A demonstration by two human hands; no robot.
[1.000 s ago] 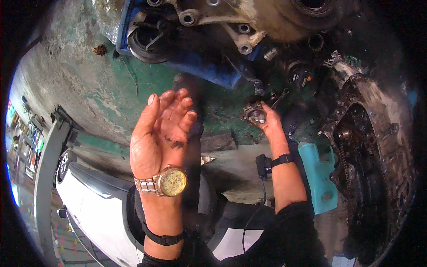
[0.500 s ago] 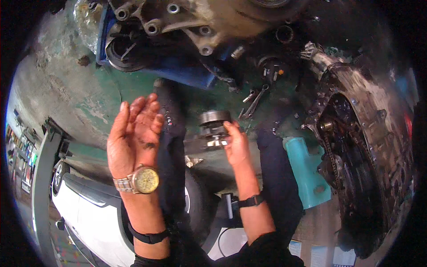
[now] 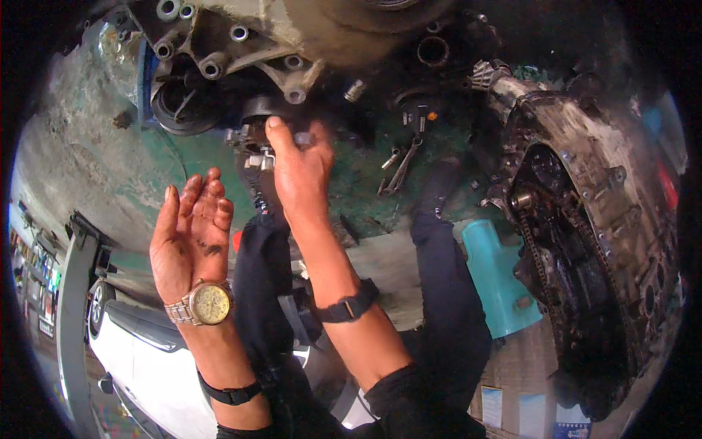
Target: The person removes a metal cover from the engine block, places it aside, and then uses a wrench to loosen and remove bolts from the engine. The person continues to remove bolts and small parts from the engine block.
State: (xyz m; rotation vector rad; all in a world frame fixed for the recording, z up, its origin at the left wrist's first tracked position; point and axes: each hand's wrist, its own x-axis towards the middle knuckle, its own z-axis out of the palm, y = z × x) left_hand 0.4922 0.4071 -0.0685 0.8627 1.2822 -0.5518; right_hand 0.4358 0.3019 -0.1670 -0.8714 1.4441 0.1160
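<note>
My left hand (image 3: 194,241) is held palm up with loosely curved fingers apart and nothing in it; dark smears mark the palm. Above it to the right, my right hand (image 3: 300,172) grips a metal part (image 3: 252,135) with a round dark top and bright bracketed lower section. That part is just below a large cast housing (image 3: 307,25) with bolt bosses, near a dark pulley (image 3: 175,110) in a blue tray (image 3: 144,88). Wrenches (image 3: 401,167) lie on the green floor to the right.
An oily casing with a chain (image 3: 599,241) fills the right side, beside a teal plastic container (image 3: 493,278). My dark-trousered legs (image 3: 446,285) are below. A white car (image 3: 135,344) and grey post (image 3: 69,314) stand at lower left; small parts lie near the housing.
My right hand has swept left and up with the metal part, toward the cast housing and tray. My left hand has shifted down and left in view, still open.
</note>
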